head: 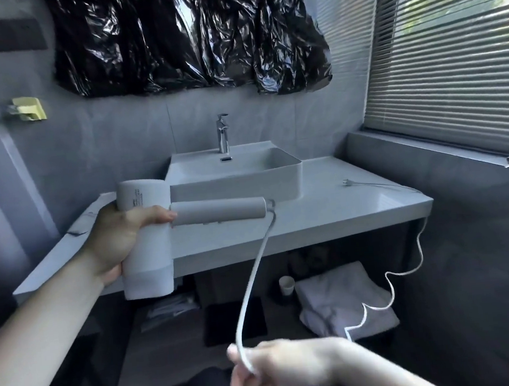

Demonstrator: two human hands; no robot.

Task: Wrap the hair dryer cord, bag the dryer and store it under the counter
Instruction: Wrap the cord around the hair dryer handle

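Grey bathroom walls frame a counter with a sink. Left hand grips the hair dryer by its barrel, handle pointing right. Right hand pinches the cord, perhaps looped once, though blur hides it. Its plug lies on the counter, the slack hanging off the edge. Wrapping has barely begun; bagging and storing remain.

We're in a bathroom: a white vessel sink with a chrome faucet at twelve o'clock on a grey counter, grey tiled walls, slatted blinds at two o'clock.
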